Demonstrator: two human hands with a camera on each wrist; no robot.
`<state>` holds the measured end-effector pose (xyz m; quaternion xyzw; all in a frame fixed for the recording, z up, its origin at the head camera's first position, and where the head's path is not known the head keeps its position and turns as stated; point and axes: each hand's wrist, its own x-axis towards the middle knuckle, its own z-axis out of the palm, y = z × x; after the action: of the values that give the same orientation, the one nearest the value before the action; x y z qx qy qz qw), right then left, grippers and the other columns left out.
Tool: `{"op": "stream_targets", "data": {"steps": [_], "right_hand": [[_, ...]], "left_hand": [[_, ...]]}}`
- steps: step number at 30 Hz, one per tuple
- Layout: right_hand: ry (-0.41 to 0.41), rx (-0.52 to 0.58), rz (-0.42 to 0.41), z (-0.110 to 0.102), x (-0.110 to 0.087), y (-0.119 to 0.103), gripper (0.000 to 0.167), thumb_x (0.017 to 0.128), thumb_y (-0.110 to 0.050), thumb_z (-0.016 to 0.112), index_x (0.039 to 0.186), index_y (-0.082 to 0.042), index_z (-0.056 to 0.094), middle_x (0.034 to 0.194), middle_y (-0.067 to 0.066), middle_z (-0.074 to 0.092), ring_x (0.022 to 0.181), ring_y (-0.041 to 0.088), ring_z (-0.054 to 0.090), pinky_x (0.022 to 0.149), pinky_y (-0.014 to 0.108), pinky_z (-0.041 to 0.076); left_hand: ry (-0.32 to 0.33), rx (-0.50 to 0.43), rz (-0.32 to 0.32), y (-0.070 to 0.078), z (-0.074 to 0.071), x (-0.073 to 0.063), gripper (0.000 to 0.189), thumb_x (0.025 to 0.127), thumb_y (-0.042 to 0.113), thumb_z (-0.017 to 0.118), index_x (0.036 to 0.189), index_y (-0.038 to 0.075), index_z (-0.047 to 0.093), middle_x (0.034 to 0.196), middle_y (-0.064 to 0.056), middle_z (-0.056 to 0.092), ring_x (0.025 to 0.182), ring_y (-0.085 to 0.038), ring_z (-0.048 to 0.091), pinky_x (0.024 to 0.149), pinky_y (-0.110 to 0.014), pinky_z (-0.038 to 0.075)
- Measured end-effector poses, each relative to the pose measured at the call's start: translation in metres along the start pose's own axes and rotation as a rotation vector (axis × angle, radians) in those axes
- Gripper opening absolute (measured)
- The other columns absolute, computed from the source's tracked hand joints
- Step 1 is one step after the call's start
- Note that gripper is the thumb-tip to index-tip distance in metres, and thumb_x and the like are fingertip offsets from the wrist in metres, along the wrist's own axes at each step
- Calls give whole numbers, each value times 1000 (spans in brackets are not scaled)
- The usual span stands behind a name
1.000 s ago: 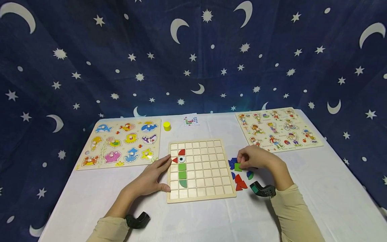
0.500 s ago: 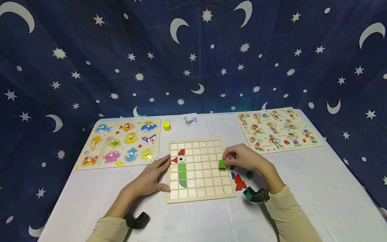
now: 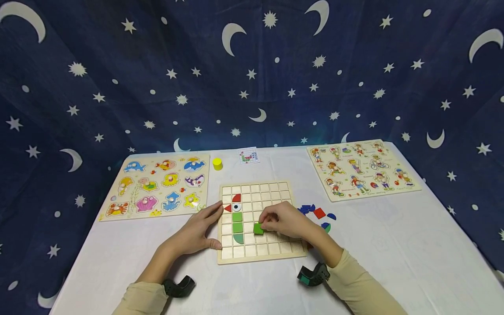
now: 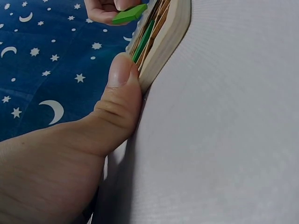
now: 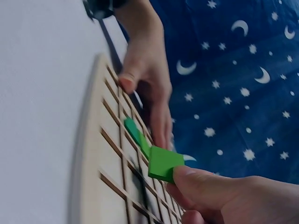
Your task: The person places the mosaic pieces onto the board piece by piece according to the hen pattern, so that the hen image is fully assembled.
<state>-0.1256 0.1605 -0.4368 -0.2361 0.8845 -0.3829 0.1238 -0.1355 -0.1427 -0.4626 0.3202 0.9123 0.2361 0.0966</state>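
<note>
Head view: green square tile [image 3: 258,229] held above middle of gridded board [image 3: 261,259], pinched by right hand [image 3: 285,220] (thumb at one corner, per right wrist view). Left hand [image 3: 197,232] uncurled, touching board's left edge. Eye disc [image 3: 236,207] set toward board's left. Red square [image 3: 319,213] on worktop [image 3: 252,288], right of board. Yellow cylinder [image 3: 217,164] farther back.

The left hand [image 3: 198,232] spreads its thumb from its fingers while the right hand [image 3: 284,220] pinches.
</note>
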Motion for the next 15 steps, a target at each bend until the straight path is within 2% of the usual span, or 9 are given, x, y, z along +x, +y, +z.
{"op": "stream_targets", "data": {"steps": [6, 15], "right_hand": [[25, -40, -12, 18, 2, -7, 5, 84, -24, 72, 85, -20, 70, 67, -18, 61, 58, -1, 50, 57, 19, 45], [24, -132, -50, 28, 3, -11, 5, 86, -25, 69, 84, -20, 70, 65, -19, 58, 58, -2, 46, 59, 18, 42]], "left_hand": [[-2, -9, -4, 0, 0, 0, 109, 65, 63, 70, 149, 8, 28, 160, -4, 18, 145, -31, 20, 111, -56, 26], [1, -2, 1, 0, -1, 0, 108, 65, 64, 69, 149, 9, 29, 159, -4, 19, 145, -32, 21, 110, -57, 27]]}}
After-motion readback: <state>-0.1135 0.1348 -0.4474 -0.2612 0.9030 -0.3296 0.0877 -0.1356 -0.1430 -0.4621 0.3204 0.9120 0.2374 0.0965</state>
